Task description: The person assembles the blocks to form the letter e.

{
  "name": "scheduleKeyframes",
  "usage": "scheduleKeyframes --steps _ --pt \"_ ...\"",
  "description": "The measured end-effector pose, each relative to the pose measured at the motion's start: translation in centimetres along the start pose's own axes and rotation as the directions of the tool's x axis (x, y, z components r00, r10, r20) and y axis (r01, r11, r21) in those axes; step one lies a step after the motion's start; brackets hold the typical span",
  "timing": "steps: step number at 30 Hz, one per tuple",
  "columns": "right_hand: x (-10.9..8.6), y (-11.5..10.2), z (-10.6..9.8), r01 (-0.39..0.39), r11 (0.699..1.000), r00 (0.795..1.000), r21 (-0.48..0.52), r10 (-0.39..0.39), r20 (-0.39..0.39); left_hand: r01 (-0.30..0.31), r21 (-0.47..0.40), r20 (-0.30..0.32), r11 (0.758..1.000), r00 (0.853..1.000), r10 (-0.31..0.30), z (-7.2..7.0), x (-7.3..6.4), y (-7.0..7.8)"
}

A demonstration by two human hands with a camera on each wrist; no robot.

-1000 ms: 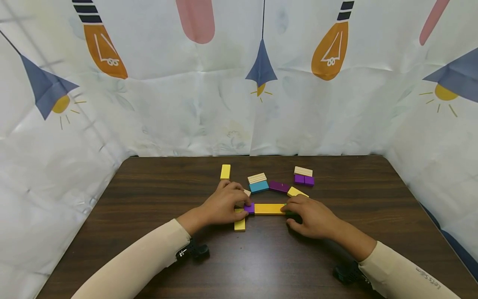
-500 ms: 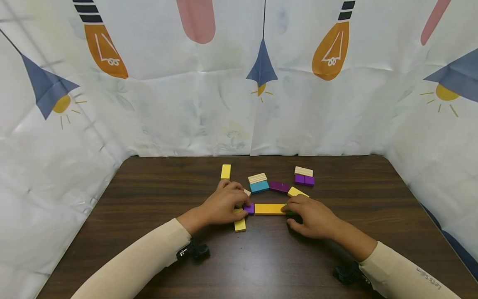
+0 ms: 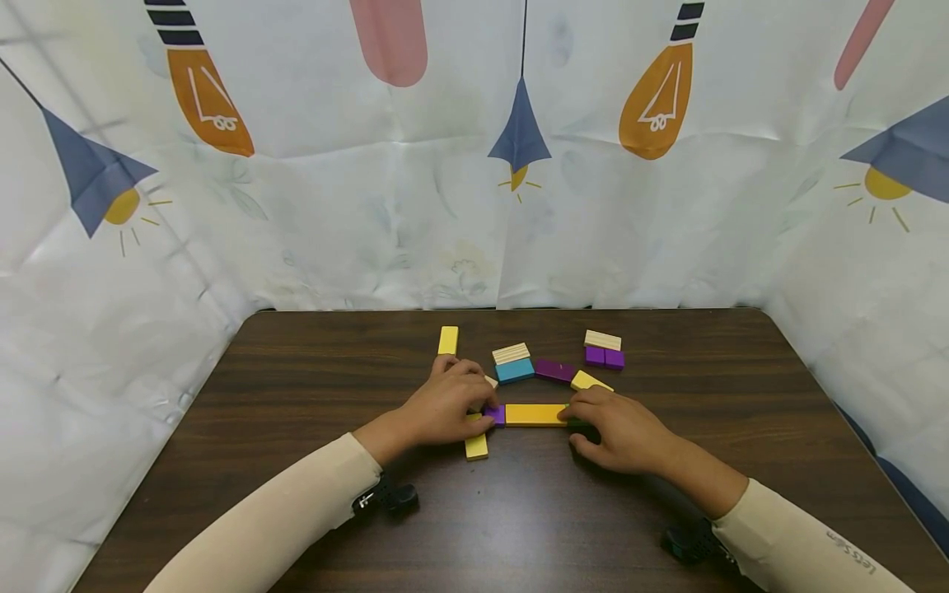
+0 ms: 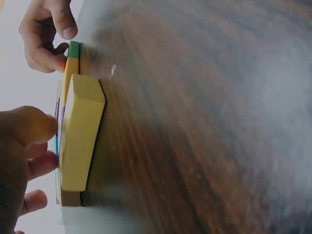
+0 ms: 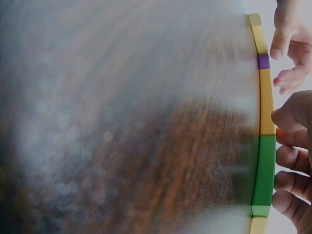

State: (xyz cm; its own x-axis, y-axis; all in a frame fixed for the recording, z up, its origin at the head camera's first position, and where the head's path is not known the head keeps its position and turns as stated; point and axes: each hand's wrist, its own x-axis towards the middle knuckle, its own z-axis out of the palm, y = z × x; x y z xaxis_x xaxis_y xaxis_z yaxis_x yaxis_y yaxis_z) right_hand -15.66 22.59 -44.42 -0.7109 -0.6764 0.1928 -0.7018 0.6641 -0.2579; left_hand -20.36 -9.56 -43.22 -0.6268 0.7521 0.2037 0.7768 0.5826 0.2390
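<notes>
My left hand (image 3: 447, 402) hovers low over the left end of a row of flat blocks, thumb and index fingertips right at a small purple block (image 3: 498, 416). Against that block's right side lies a long orange block (image 3: 534, 415). A green block (image 5: 264, 170) continues the row, mostly covered by my right hand (image 3: 619, 428) in the head view. The right fingers are loosely bent, their tips touching the tops around the orange-green joint. A yellow block (image 3: 477, 447) sticks out toward me below the left thumb. Part of a pale wooden block (image 3: 491, 382) shows behind the left fingers.
Behind the row lie a blue block (image 3: 515, 371), a dark purple block (image 3: 554, 371) and a yellow block (image 3: 591, 381). Farther back are ridged wooden pieces (image 3: 511, 353), two small purple blocks (image 3: 604, 357) and another yellow block (image 3: 448, 340). A printed curtain hangs behind the table (image 3: 311, 362).
Almost nothing moves. The small purple block and the near yellow block shift very slightly under the left fingers; the right hand stays in place.
</notes>
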Motion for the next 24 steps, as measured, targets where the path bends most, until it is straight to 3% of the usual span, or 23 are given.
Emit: scheduleKeyframes --steps 7,24 --pt "0.0 0.0 0.0 -0.005 1.000 1.000 -0.001 0.005 0.004 0.055 0.089 -0.043 0.995 0.998 -0.051 0.1 -0.4 -0.8" --pt "0.0 -0.1 -0.1 -0.001 1.000 1.000 -0.001 0.001 0.007 0.080 0.101 -0.041 0.992 0.996 -0.076 0.1 -0.4 -0.8"
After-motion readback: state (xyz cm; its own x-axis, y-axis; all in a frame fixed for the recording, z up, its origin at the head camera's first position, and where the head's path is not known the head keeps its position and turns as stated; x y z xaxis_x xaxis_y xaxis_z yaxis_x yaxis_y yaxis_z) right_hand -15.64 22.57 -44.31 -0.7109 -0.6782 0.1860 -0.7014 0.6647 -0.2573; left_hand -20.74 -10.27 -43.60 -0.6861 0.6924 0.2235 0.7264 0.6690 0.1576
